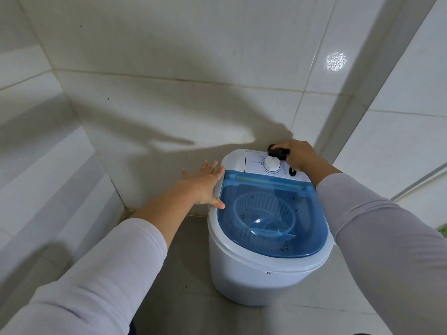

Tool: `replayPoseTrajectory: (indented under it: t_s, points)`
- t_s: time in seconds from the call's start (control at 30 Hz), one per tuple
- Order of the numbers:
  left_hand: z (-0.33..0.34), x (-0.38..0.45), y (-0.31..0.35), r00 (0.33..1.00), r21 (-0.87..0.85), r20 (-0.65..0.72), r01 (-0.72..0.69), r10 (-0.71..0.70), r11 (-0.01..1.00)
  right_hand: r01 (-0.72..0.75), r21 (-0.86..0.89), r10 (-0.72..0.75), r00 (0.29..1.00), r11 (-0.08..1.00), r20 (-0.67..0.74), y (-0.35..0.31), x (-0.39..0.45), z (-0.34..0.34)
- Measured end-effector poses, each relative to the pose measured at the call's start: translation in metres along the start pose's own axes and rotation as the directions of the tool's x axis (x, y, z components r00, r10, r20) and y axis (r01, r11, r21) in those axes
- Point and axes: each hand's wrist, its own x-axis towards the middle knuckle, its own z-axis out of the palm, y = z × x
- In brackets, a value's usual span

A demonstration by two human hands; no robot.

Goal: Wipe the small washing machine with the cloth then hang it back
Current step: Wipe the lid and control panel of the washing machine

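1. Your right hand (298,154) is closed around a dark bunched cloth (278,151), pressed onto the back corner of the small washing machine (254,274), on the white control panel (256,163). The cloth sits just behind the round dial (272,163), touching or nearly touching it.

2. Your left hand (205,183) is open, fingers spread, palm braced against the machine's left rim, with the thumb resting at the edge of the blue lid (273,218). It grips nothing.

3. Risk nearest the grip: a stroke pulled toward you would likely drag the cloth over the dial and could turn it. Wipe around the knob.

4. Just toward you from the gripping hand, a black cord or plug (292,171) lies on the panel. The cloth could snag it.

5. The lid looks light. Pressing down hard on it may flex or lift it, and the machine may slide on the smooth floor tiles (183,262) if your bracing hand slackens.

6. Room beyond the grip is tight: the tiled wall (169,105) stands right behind your knuckles, and a wall corner (343,131) closes in on the outer side, so expect scraped knuckles on back strokes.

7. Open room lies toward you and to the left, across the lid and down the front.

8. No hook or rail for hanging shows here.
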Motion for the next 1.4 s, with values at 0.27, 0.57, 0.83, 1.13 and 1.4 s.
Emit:
replayPoseTrajectory:
  t_s: [0.27,0.57,0.83,1.13,1.4]
  points:
    - [0.005,-0.001,0.000,0.999,-0.012,-0.039,0.021,-0.022,1.000,-0.092,-0.093,0.088,0.995,0.991,-0.042,0.001,-0.023,0.002]
    - [0.009,-0.012,0.002,0.990,-0.033,-0.128,0.056,-0.059,0.998,-0.126,-0.085,0.125,0.992,0.988,-0.012,-0.009,-0.071,0.006]
    - [0.015,-0.026,-0.006,0.986,-0.049,-0.151,0.067,-0.074,0.997,-0.138,0.128,0.127,0.988,0.982,0.087,-0.019,-0.085,-0.022]
    - [0.010,-0.025,-0.007,0.995,-0.022,-0.076,0.062,-0.063,0.998,-0.156,0.248,0.196,0.969,0.956,-0.147,-0.043,-0.052,-0.024]
    - [0.011,-0.025,-0.005,0.997,-0.023,-0.043,0.059,-0.060,0.998,-0.101,0.024,0.100,0.994,0.995,0.039,-0.051,-0.036,-0.006]
